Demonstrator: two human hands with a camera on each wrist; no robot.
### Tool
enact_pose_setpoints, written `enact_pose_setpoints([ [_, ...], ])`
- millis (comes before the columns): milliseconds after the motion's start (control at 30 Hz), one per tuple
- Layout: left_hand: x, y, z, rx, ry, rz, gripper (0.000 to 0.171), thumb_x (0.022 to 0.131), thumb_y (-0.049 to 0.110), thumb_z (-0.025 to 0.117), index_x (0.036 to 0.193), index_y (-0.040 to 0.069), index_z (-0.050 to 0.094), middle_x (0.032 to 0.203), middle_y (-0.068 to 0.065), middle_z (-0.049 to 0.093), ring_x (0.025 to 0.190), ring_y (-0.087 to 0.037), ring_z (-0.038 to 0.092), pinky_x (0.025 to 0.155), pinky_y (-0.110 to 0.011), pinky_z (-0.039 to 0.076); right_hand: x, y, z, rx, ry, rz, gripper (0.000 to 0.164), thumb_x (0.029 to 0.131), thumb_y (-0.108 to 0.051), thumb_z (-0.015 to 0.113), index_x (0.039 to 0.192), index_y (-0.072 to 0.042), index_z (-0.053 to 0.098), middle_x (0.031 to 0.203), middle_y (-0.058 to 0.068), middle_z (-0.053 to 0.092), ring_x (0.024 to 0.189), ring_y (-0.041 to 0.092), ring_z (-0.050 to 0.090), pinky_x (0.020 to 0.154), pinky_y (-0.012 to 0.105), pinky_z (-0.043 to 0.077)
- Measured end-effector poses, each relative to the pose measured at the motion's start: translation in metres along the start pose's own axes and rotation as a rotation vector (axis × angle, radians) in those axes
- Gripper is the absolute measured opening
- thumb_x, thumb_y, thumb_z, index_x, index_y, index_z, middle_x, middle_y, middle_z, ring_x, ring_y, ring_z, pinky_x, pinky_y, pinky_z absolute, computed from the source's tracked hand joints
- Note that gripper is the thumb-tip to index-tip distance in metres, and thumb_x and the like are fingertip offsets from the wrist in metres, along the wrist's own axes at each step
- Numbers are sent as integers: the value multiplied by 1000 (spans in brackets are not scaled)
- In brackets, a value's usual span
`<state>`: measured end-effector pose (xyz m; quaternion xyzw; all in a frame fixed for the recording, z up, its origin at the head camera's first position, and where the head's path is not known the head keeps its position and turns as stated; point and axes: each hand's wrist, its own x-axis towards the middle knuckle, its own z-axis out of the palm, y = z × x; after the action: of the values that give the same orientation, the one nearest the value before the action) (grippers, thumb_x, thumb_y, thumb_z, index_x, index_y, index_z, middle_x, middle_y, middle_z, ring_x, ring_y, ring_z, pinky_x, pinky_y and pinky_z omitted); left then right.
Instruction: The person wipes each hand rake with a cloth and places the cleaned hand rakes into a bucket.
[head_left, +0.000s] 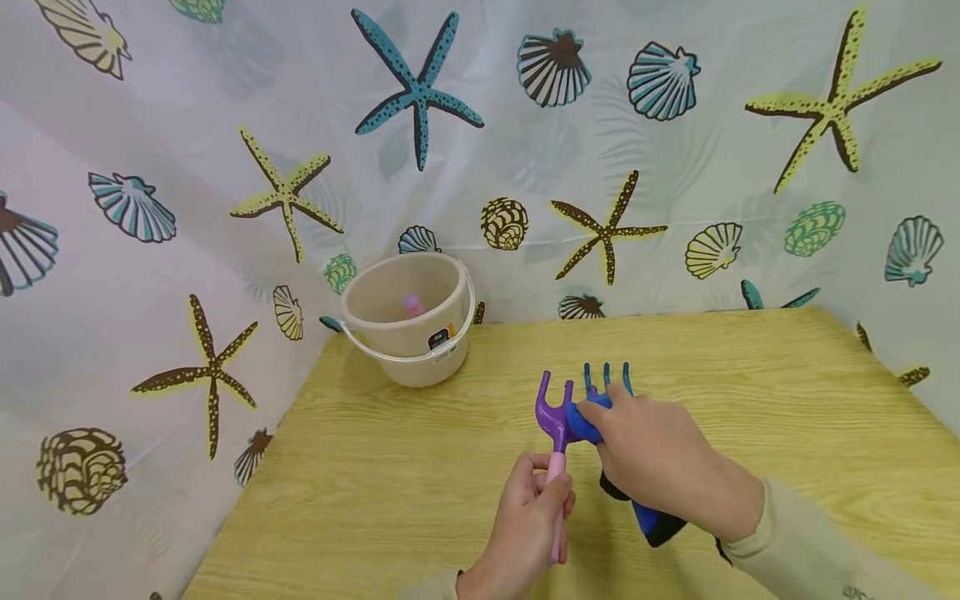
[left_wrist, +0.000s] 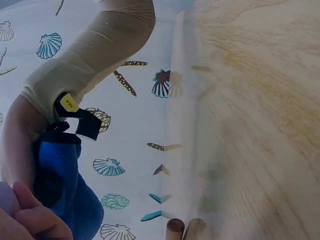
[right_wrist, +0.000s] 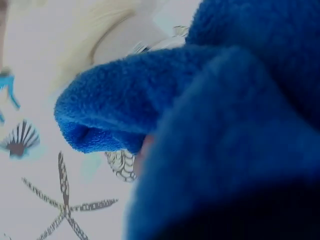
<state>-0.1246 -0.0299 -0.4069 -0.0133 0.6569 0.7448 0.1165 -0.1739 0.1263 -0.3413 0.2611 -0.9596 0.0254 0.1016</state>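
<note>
Near the front middle of the table, my left hand (head_left: pixel 525 512) grips the pink handle of a small purple garden fork (head_left: pixel 556 419), its tines pointing up and away. My right hand (head_left: pixel 663 442) pinches a fluffy blue cloth (head_left: pixel 587 422) against the fork's head, covering its right side. Below that hand the rest of the cloth hangs down, with black parts showing. Blue folds of the cloth (right_wrist: pixel 215 130) fill much of the right wrist view. In the left wrist view, left fingers (left_wrist: pixel 37 215) show at the lower left beside the cloth (left_wrist: pixel 62 175).
Blue tines (head_left: pixel 607 377) of another tool show on the table behind my right hand, which hides the rest. A cream bucket (head_left: pixel 412 342) with a pink item (head_left: pixel 413 305) inside stands at the back left. A shell-and-starfish curtain (head_left: pixel 465 183) surrounds the wooden table (head_left: pixel 390 467).
</note>
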Motion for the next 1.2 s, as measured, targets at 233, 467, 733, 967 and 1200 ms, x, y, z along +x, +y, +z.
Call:
enact_pose_setpoints([
  [233, -2, -2, 3, -8, -31, -11, 18, 96, 10, 50, 110, 3, 40, 71, -3, 51, 38, -13, 37, 31, -21, 36, 18, 16, 7, -50, -5, 66, 27, 77, -18, 69, 103, -8, 70, 82, 18, 57, 47, 20, 48, 32, 32, 48],
  [467, -3, -4, 3, -5, -14, -45, 18, 95, 10, 52, 110, 3, 44, 70, -2, 52, 38, -13, 38, 30, -21, 34, 13, 13, 4, -60, -91, 32, 31, 78, -19, 69, 108, -13, 72, 98, 24, 62, 55, 23, 56, 34, 33, 49],
  [733, -1, 3, 0, -43, -35, -14, 24, 96, 14, 52, 114, 1, 42, 71, -3, 52, 39, -13, 38, 31, -21, 36, -8, -2, 1, -116, 72, -2, 43, 72, -22, 75, 112, -11, 68, 107, 29, 60, 66, 33, 62, 34, 37, 51],
  [967, -1, 8, 2, -66, -28, 9, 23, 97, 15, 51, 114, 3, 43, 71, -3, 53, 39, -13, 40, 31, -21, 37, -21, -16, 5, -128, 165, -16, 52, 69, -23, 77, 117, -9, 63, 101, 24, 59, 70, 35, 60, 31, 35, 48],
  [1200, 1, 9, 1, -89, -38, 47, 23, 97, 15, 49, 115, 3, 41, 71, -3, 52, 37, -13, 42, 31, -21, 39, -24, -28, 6, -111, 194, -92, 55, 72, -26, 75, 123, -13, 61, 99, 18, 58, 77, 34, 59, 29, 29, 43],
])
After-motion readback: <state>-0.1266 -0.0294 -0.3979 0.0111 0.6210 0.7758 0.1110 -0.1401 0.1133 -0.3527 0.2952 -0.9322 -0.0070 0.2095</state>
